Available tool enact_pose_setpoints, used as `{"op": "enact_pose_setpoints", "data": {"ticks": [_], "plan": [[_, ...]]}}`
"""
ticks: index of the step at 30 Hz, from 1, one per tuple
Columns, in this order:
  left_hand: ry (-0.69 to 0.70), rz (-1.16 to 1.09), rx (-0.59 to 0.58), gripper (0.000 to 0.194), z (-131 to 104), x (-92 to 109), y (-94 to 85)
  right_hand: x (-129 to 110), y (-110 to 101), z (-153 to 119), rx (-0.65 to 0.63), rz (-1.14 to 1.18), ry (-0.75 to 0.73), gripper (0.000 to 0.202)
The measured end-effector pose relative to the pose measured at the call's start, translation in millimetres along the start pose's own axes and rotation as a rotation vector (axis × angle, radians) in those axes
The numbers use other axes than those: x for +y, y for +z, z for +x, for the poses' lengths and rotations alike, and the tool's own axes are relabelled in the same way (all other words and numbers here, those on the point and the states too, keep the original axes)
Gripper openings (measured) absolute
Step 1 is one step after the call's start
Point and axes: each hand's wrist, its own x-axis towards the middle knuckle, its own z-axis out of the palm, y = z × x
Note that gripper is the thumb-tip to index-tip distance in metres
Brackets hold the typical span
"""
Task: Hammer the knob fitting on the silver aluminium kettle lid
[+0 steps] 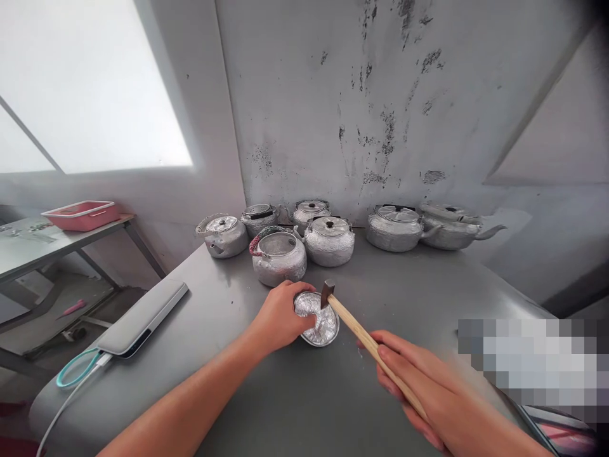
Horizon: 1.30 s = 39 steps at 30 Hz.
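A round, shiny metal lid [326, 327] with a dented surface rests on the grey table [280, 406]. My left hand [284, 314] grips its left edge, thumb on top and fingers at the far rim. In my right hand [409, 374] is the wooden handle of a small hammer [354, 325]; its metal head is over the lid's upper right part. Whether the head touches the lid, I cannot tell. Just beyond the lid stands an open kettle [280, 261] with a red and dark wrapped handle.
Several silver kettles [330, 244] line the table's back by the stained wall. A grey power bank [145, 320] with cables lies at left. On a side table [23, 254] sits a red basket [85, 219]. A blurred patch hides something at right.
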Motion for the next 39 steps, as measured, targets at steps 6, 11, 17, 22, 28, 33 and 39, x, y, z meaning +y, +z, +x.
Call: {"op": "enact_pose_setpoints", "data": {"ticks": [6, 11, 17, 22, 28, 33, 39], "plan": [[-0.04, -0.218, 0.006, 0.057, 4.8, -8.0, 4.7, 23.3, 3.6, 9.3, -0.089, 0.015, -0.025, 0.039], [-0.164, -0.418, -0.017, 0.048, 8.6, -7.6, 3.9, 20.1, 7.2, 5.1, -0.095, -0.02, 0.017, 0.041], [-0.199, -0.513, -0.067, 0.04, 6.7, 6.6, -4.4, 10.8, 15.2, 1.0, -0.051, 0.005, 0.043, 0.037], [-0.026, -0.311, -0.068, 0.046, -2.2, 10.5, 4.2, 8.4, 16.7, -1.1, -0.022, 0.03, 0.055, 0.043], [-0.038, -0.114, -0.017, 0.041, -4.2, 7.7, 9.9, 17.9, 13.5, 1.1, -0.03, 0.021, -0.031, 0.04], [-0.043, -0.072, -0.01, 0.028, -1.5, 4.4, 10.2, 19.8, 11.8, 2.8, -0.023, 0.045, 0.017, 0.04], [-0.053, 0.143, -0.026, 0.02, -0.7, 2.6, 10.1, 22.6, 10.4, 4.7, -0.031, 0.068, -0.039, 0.042]]}}
